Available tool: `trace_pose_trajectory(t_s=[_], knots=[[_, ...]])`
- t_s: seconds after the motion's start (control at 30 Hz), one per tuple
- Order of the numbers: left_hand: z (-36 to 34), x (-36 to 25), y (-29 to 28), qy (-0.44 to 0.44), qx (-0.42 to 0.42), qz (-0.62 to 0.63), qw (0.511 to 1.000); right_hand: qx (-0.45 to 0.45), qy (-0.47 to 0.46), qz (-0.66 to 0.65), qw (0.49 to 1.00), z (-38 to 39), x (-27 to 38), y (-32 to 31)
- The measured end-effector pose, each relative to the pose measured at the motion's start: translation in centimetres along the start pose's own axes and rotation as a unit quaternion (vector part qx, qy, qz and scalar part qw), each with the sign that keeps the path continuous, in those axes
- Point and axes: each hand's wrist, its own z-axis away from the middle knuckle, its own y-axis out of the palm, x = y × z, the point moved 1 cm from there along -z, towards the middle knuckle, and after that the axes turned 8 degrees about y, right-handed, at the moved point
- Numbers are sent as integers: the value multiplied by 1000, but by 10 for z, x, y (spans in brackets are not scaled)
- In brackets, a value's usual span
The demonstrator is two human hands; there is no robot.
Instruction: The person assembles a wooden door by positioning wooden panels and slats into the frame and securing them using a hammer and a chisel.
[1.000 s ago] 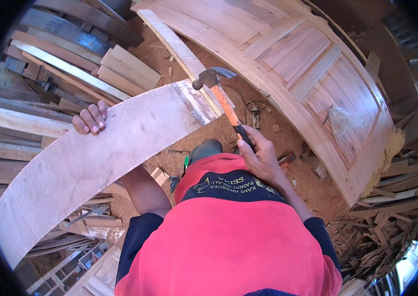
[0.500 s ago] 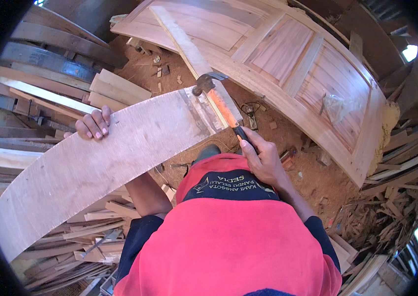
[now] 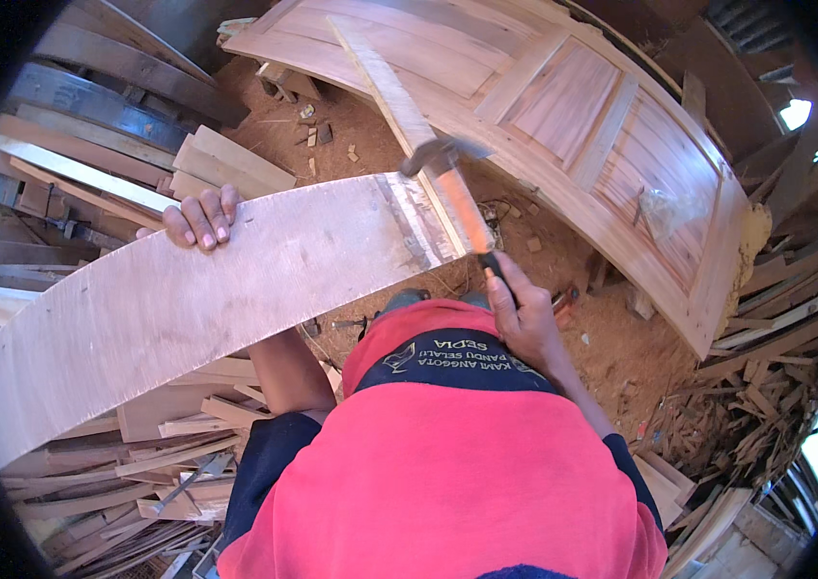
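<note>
A long pale plywood board (image 3: 254,265) lies across in front of me, its right end banded with rough, whitish streaks. My left hand (image 3: 201,217) is closed over the board's far edge; the fingers show on top and the thumb is out of sight. My right hand (image 3: 525,314) grips the black end of a claw hammer (image 3: 464,207) with an orange handle. The hammer's slightly blurred head is above the far right corner of the board; I cannot tell whether it touches. A narrow wooden strip (image 3: 382,82) runs away from that corner.
A large panelled wooden door (image 3: 544,125) lies beyond, with a clear plastic bag (image 3: 669,214) on it. Stacked planks (image 3: 90,145) line the left side. Scrap wood (image 3: 756,410) is heaped at right, and offcuts (image 3: 201,425) lie below the board. Sawdust covers the floor (image 3: 611,357).
The hammer and my right hand have shifted a little to the right. The board's right end has moved right as well, with my left hand still on its edge.
</note>
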Motion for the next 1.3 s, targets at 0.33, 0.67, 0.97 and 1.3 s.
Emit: trace_pose_trajectory(t_s=[0.33, 0.67, 0.97, 1.3], knots=[[29, -2, -26, -4, 3, 53, 999, 66, 25, -195, 978, 6, 43, 38], [80, 41, 28, -106, -178, 73, 976, 207, -109, -157, 960, -20, 130, 96], [143, 79, -3, -164, -285, -113, 938, 187, -241, -106, 946, -21, 136, 124], [143, 95, 2, -142, -183, 119, 965, 154, -199, -68, 966, -18, 138, 125]])
